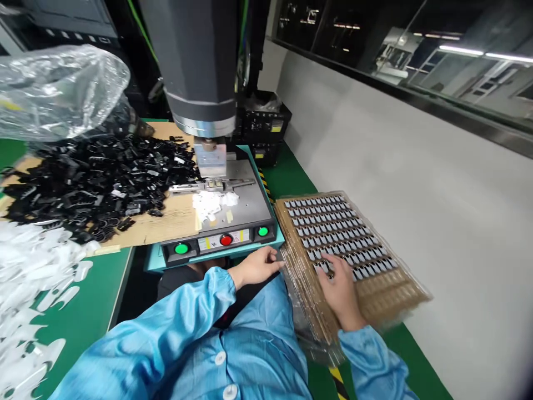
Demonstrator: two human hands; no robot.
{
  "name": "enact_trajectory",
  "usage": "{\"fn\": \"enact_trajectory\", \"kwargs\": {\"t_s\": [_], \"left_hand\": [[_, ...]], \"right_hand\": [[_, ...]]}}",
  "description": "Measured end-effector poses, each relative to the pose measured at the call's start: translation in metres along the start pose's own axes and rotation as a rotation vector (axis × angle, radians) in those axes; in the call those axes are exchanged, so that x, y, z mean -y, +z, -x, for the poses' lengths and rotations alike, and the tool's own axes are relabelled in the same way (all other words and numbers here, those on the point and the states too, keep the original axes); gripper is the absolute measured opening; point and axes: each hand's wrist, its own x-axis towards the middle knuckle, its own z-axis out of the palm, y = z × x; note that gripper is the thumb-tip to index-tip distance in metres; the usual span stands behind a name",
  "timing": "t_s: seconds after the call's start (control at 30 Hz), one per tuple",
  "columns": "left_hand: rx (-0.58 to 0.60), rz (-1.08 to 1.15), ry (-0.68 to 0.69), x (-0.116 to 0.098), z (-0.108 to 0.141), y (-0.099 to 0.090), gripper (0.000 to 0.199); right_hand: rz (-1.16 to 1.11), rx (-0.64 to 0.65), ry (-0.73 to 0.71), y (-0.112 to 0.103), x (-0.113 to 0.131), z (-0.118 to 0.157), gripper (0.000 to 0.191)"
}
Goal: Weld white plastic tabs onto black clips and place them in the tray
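Note:
On the right lies a stack of clear trays on brown sheets; the top one holds rows of small grey-white parts, with bare slots at its near end. My right hand is over the tray's left near part, thumb and forefinger bent around a small part in a row. Beside the stack's left edge is my left hand, its fingers bent together; whatever they hold, if anything, is too small to name. In front of me stands a press machine above a metal fixture, with small white pieces near it.
A heap of black parts covers cardboard at the left, with white parts nearer me. The machine's base has green buttons and a red one. A clear plastic bag hangs over the heap; a white wall borders the right.

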Motion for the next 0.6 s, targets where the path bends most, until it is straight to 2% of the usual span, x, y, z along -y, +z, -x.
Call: {"fn": "enact_trajectory", "kwargs": {"t_s": [0.07, 0.17, 0.23, 0.33, 0.47, 0.6], "left_hand": [[-0.052, -0.081, 0.098, -0.010, 0.012, -0.033, 0.036], [-0.246, -0.295, 0.223, -0.013, 0.026, -0.093, 0.030], [-0.397, -0.422, 0.257, -0.005, 0.035, -0.133, 0.027], [-0.566, -0.513, 0.190, 0.016, 0.048, -0.181, 0.026], [-0.649, -0.578, 0.091, 0.034, 0.056, -0.217, 0.028], [-0.604, -0.662, 0.137, 0.025, 0.038, -0.233, 0.031]], "right_hand": [[-0.062, 0.117, -0.174, 0.033, 0.044, -0.026, 0.033], [-0.156, 0.219, -0.361, 0.087, 0.103, -0.068, 0.031], [-0.190, 0.234, -0.404, 0.124, 0.136, -0.097, 0.031], [-0.170, 0.269, -0.434, 0.173, 0.175, -0.134, 0.031], [-0.076, 0.296, -0.426, 0.216, 0.202, -0.161, 0.032], [-0.041, 0.289, -0.399, 0.232, 0.204, -0.167, 0.020]]}}
